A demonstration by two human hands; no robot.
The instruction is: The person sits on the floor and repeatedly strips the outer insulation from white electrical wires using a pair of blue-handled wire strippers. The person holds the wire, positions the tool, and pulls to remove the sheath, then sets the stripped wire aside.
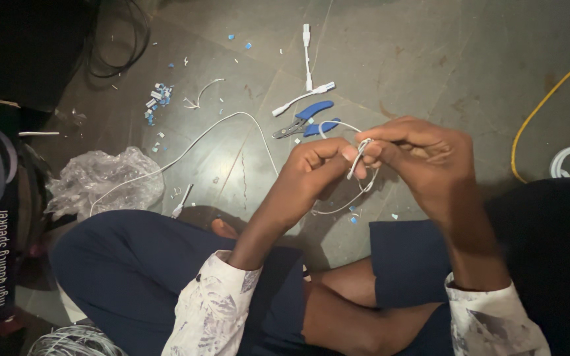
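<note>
Stone floor [430, 59] | left hand [315, 171], right hand [423, 158] both pinch thin white wire [359, 158] | blue-handled pliers [308, 120] just beyond

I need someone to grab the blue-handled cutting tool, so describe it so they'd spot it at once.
Start at the grey stone floor, just beyond the hands. The blue-handled pliers lie there beside a white cable connector. They alone have metal jaws and blue grips.

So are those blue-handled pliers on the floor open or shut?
Open: the blue-handled pliers lie on the floor with handles spread, untouched by either hand.
</note>
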